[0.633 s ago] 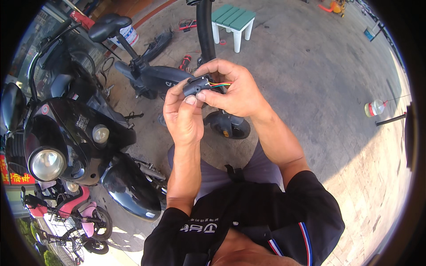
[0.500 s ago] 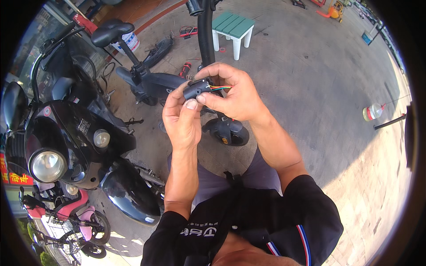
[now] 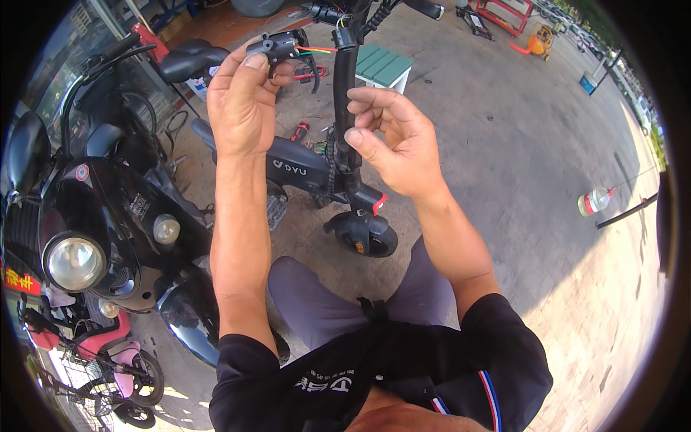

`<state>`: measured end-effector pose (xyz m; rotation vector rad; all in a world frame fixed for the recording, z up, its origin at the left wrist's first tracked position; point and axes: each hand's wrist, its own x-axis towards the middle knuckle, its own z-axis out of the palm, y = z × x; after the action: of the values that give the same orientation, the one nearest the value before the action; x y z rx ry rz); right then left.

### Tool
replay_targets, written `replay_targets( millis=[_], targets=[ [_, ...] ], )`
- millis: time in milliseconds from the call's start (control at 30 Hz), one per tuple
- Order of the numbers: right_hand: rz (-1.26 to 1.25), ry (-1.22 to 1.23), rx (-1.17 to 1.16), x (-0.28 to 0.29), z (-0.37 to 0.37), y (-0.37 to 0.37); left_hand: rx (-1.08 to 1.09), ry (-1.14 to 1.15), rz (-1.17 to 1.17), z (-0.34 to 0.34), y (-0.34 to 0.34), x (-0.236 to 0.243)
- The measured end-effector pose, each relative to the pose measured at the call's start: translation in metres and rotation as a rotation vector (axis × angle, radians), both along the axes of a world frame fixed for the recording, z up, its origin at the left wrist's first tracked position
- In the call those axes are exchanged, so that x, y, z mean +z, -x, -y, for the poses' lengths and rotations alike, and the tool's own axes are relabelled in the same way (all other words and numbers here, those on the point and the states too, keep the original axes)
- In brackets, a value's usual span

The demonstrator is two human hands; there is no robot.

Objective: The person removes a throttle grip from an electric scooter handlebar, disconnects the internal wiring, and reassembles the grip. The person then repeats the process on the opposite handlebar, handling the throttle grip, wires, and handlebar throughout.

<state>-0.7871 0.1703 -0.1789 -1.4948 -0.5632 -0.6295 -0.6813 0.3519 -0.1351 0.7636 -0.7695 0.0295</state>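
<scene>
The right hand [image 3: 396,137] is held half-open toward one o'clock, while a black part [image 3: 281,47] with coloured wires [image 3: 317,50] is pinched in the left hand [image 3: 245,101] toward eleven. Beyond, a black scooter [image 3: 299,180] is seen, then, toward twelve, a green-topped stool [image 3: 381,65].

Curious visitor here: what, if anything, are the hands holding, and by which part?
Left hand: a black cylindrical housing, by the end away from its coloured wires. Right hand: nothing.
</scene>
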Motion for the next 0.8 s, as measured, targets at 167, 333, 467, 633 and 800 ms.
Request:
replay_targets(
  millis=[167, 333, 467, 633, 800],
  targets=[
    [-0.080, 0.047, -0.052, -0.029, 0.009, 0.010, -0.120, -0.109, 0.079, 0.000, -0.041, 0.030],
    [-0.224, 0.036, -0.081, -0.057, 0.020, 0.018, -0.155, -0.157, 0.086, 0.000, -0.051, 0.033],
    [-0.254, 0.065, -0.095, -0.067, 0.027, 0.020, -0.171, -0.184, 0.086, 0.001, -0.052, 0.029],
    [-0.281, 0.085, -0.091, -0.073, 0.030, 0.020, -0.161, -0.205, 0.085, 0.004, -0.051, 0.030],
    [-0.230, 0.082, -0.117, -0.072, 0.026, 0.018, -0.158, -0.229, 0.044, 0.007, -0.045, 0.033]
  ],
)
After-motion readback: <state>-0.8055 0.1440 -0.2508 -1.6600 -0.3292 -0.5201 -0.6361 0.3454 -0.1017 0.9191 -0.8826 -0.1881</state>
